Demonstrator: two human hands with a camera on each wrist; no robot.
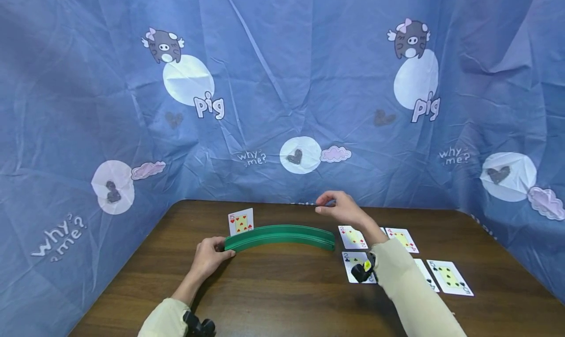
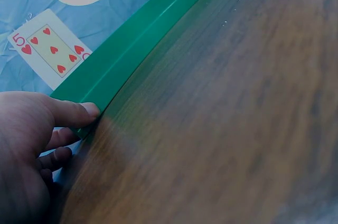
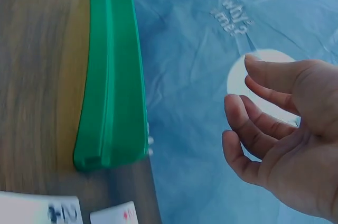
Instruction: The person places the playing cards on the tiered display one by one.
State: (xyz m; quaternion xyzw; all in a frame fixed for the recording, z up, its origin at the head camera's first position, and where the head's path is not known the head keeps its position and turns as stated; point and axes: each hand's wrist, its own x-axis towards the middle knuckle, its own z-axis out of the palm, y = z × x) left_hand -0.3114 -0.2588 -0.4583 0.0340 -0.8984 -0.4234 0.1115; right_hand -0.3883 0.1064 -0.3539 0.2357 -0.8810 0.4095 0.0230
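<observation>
A curved green playing card holder point(image 1: 282, 234) stands on the wooden table. A five of hearts point(image 1: 241, 222) is upright in its left part, seen also in the left wrist view. My left hand point(image 1: 209, 256) pinches the holder's left end, with the thumb point(image 2: 90, 110) on the front side. Raised above the table beyond the holder's right end is my right hand point(image 1: 340, 207). Its fingers are loosely bent and nothing is between them, as the right wrist view shows point(image 3: 285, 123).
To the right, face-up cards lie in two rows: a two point(image 1: 353, 237) and a four of diamonds point(image 1: 401, 240) behind, a two of clubs point(image 1: 353, 266) and a five of spades point(image 1: 450, 278) in front. My right arm hides some cards. A blue printed curtain point(image 1: 265, 106) hangs behind the table.
</observation>
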